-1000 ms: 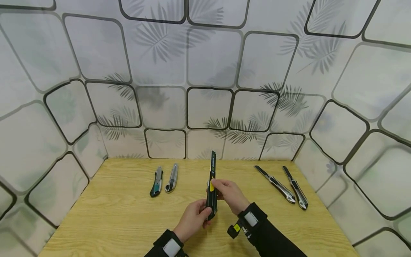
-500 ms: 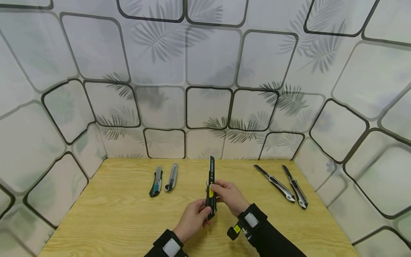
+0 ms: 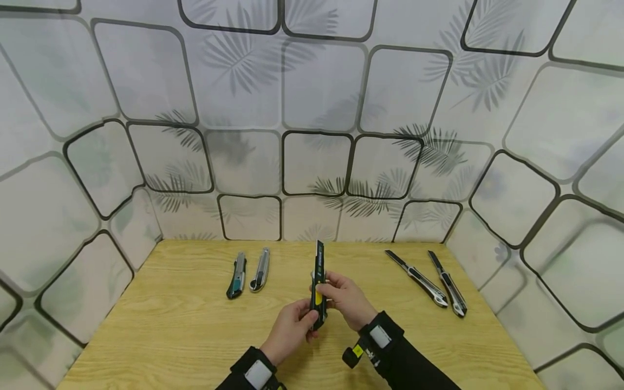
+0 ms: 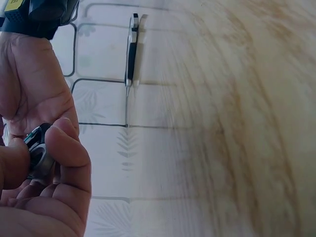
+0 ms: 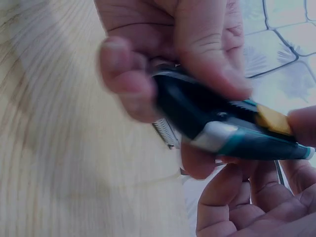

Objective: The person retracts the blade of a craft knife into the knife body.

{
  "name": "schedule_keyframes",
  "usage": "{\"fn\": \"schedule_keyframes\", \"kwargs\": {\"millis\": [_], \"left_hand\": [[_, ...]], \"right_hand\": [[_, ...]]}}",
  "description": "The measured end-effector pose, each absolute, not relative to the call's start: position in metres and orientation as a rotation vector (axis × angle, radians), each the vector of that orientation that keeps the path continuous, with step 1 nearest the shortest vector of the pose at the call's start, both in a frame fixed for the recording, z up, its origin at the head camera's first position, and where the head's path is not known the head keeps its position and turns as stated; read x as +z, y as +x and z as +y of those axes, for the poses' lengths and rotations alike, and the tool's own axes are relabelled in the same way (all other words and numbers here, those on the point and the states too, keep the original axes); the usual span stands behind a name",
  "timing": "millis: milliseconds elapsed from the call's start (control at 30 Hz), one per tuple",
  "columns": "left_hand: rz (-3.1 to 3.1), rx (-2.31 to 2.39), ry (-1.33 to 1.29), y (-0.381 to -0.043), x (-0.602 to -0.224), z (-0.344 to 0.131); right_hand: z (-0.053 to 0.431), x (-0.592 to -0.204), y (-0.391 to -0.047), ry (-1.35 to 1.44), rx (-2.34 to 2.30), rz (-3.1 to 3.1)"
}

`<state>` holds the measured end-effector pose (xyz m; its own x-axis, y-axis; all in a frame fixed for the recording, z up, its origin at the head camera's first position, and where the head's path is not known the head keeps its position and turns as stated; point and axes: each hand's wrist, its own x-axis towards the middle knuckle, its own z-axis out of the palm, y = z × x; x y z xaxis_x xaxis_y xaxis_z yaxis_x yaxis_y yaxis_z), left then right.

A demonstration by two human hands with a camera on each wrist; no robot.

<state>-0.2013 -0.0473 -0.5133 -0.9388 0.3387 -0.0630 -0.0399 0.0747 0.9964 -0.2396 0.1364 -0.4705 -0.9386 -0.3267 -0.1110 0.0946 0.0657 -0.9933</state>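
A dark green and black snap-off utility knife (image 3: pixel 318 311) stands nearly upright between both hands, its dark segmented blade (image 3: pixel 319 253) protruding from the top. My left hand (image 3: pixel 288 328) grips the butt end between thumb and fingers. Higher up, my right hand (image 3: pixel 348 298) holds the body, with its thumb at the yellow slider (image 3: pixel 318 295). In the right wrist view the knife (image 5: pixel 237 136) looks blurred, and its front end runs behind the right thumb (image 5: pixel 303 126). The left wrist view shows only the butt (image 4: pixel 42 160) between the left fingers.
Two silver utility knives, one with a teal slider (image 3: pixel 237 276) and one with a black slider (image 3: pixel 260 271), lie on the wooden table (image 3: pixel 195 325) at left. Two slim utility knives (image 3: pixel 423 284) with dark blades out lie at right. A patterned curtain (image 3: pixel 312 162) encloses the table's back and sides.
The yellow slider and right thumb have moved down the knife body. Less blade protrudes from the top. Both hands have shifted slightly left with the knife.
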Motion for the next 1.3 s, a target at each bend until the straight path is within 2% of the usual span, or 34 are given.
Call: {"fn": "schedule_keyframes", "kwargs": {"millis": [867, 1100, 1300], "left_hand": [[2.028, 2.051, 0.228, -0.207, -0.499, -0.053], [2.064, 1.963, 0.250, -0.206, -0.503, -0.055], [2.435, 1.765, 0.344, -0.199, -0.503, -0.051]], "right_hand": [[0.130, -0.480, -0.231, -0.319, -1.918, 1.936], [0.132, -0.481, -0.227, -0.228, -1.885, 2.035], [0.132, -0.482, -0.225, -0.147, -1.868, 2.218]]}}
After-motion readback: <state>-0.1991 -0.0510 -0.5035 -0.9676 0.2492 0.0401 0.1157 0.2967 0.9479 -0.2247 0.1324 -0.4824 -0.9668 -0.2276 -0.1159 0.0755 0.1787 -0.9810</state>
